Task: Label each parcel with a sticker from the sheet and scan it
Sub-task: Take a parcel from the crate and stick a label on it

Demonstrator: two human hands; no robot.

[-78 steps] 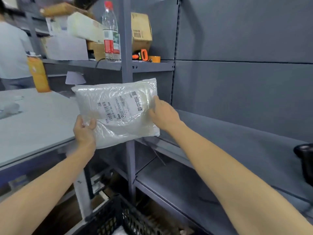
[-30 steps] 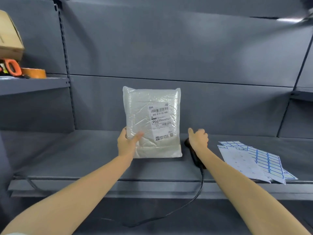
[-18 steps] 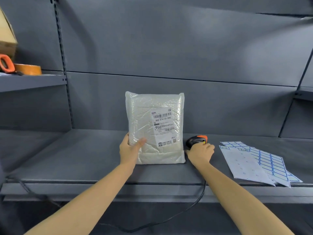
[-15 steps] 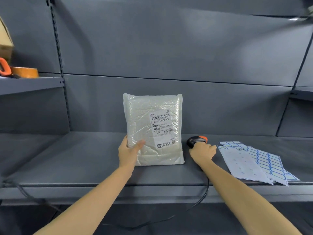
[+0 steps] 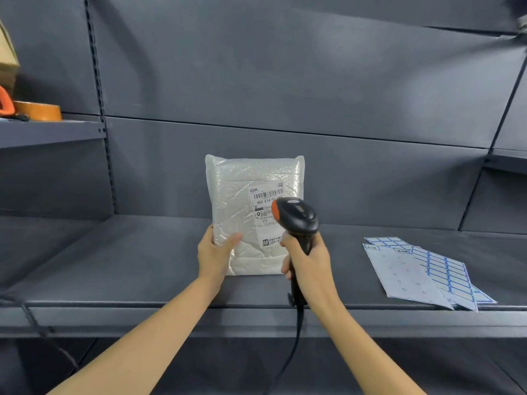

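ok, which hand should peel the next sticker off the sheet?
Right, probably. The sticker sheets lie on the shelf on the right hand's side, though it must first put down the scanner. The left hand is propping the parcel upright.

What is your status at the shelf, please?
Left hand holds parcel upright. Right hand grips scanner, aimed at label. Nothing blocking.
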